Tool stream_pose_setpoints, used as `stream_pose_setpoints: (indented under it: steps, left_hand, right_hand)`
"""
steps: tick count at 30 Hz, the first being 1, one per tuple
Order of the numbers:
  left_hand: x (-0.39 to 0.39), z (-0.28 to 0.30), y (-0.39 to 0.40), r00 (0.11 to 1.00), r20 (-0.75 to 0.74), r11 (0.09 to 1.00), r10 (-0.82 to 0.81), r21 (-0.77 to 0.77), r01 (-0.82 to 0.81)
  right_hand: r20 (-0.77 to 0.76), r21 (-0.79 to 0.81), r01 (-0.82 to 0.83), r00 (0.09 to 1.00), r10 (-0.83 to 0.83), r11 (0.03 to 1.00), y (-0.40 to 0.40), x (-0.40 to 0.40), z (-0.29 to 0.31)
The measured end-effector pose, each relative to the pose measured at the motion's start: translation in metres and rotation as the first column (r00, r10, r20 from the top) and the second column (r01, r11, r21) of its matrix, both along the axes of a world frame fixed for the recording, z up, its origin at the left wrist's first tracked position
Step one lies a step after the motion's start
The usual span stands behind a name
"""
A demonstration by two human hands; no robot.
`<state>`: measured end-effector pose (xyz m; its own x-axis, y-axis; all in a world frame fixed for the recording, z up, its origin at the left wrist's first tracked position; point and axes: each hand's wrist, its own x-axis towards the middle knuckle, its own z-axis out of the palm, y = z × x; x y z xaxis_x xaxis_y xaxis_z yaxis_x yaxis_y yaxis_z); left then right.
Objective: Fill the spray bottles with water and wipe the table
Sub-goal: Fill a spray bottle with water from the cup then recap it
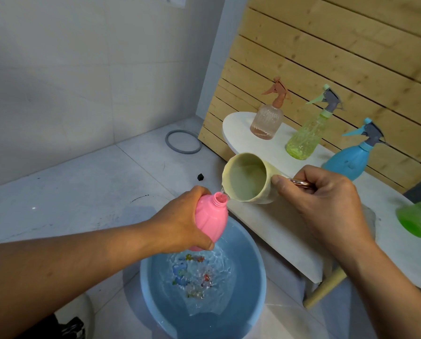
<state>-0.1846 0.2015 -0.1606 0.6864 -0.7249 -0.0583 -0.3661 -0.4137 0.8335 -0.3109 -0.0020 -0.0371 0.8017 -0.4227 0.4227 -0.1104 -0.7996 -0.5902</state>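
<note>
My left hand (180, 223) grips a pink bottle (210, 217) without its spray head, tilted, over a blue basin (253, 289) of rippling water. My right hand (326, 199) holds a cream cup (249, 178) by its metallic handle, tipped so its lip meets the bottle's open neck; a thin stream of water runs in. On the white table (290, 228) stand a clear pink spray bottle (268, 121), a yellow-green one (307, 138) and a blue one (351, 160), all with spray heads on.
A green bottle (418, 216) lies at the table's right edge. A wooden slat wall (326, 45) backs the table. On the tiled floor lie a grey ring (183, 141) and a small black piece (200, 176). Colourful bits show under the basin's water.
</note>
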Motion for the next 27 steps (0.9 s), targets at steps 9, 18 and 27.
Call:
stream_pose_setpoints:
  steps: [9,18,27]
  left_hand:
    - [-0.0009,-0.0009,-0.0005,1.0,-0.006,1.0,0.005,0.012,-0.005]
    - [-0.0011,-0.0013,-0.0004,1.0,-0.015,1.0,-0.004,0.014,0.004]
    - [-0.0006,-0.0024,-0.0004,1.0,-0.008,1.0,-0.007,0.013,0.007]
  right_hand:
    - [0.004,-0.034,0.019,1.0,-0.019,0.999,0.0022,-0.0016,0.001]
    - [0.008,-0.052,0.022,1.0,-0.021,0.998,0.0039,-0.0025,0.0022]
    - [0.013,-0.1,0.033,0.999,-0.032,0.994,0.0056,-0.0038,0.0023]
